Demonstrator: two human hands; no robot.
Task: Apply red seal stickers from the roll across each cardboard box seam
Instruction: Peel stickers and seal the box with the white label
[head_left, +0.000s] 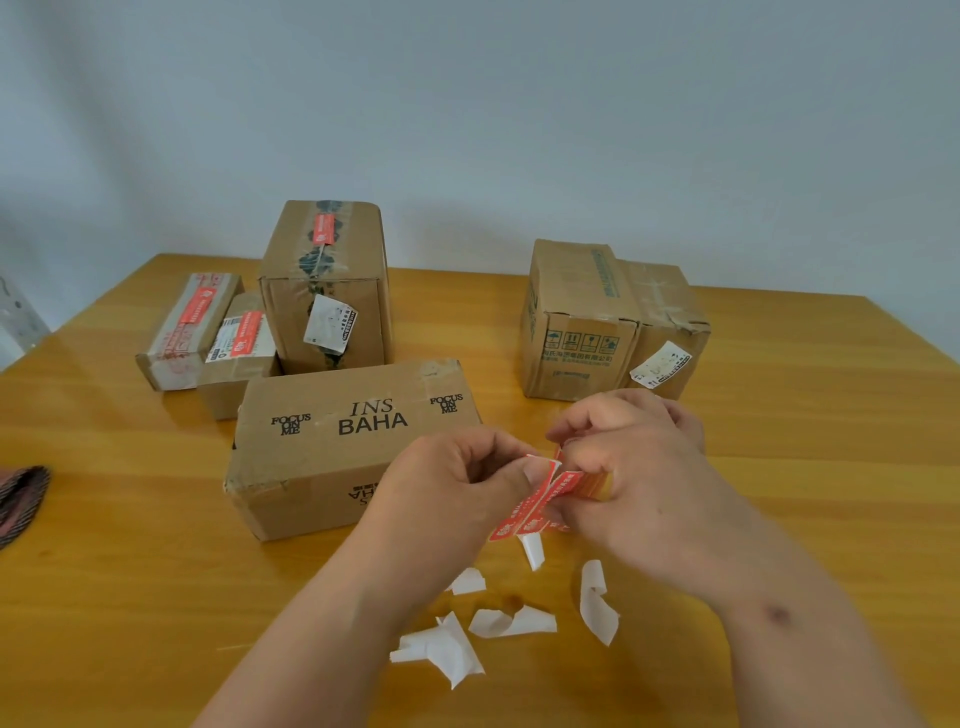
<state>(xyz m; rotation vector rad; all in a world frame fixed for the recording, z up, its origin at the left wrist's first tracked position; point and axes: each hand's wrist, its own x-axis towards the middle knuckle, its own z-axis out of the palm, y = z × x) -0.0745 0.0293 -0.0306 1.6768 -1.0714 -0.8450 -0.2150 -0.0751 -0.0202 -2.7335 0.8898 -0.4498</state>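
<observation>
Red stickers (540, 499): a short strip in both hands, low and right of centre; print too small to read.
Left hand (457, 483): thumb and curled fingers pinch the strip's left leaf.
Right hand (639, 467): fingers curled round the strip's other end; whatever roll it holds is hidden behind the fingers.
INS BAHA box (343, 447): at 9 o'clock from the hands, its near right corner covered by the left hand; I see no red seal on its top.
Tall box (327, 291): at 11 o'clock, red seal on the top tape.
Flat boxes (208, 338): two at 10 o'clock, each with a red seal.
Right boxes (608, 322): two at 12 o'clock, touching; tops show no red.
Backing scraps (493, 623): white curls on the table (130, 597) at 6 o'clock.
Dark cloth (21, 499): cut off at the left edge, unclear.
</observation>
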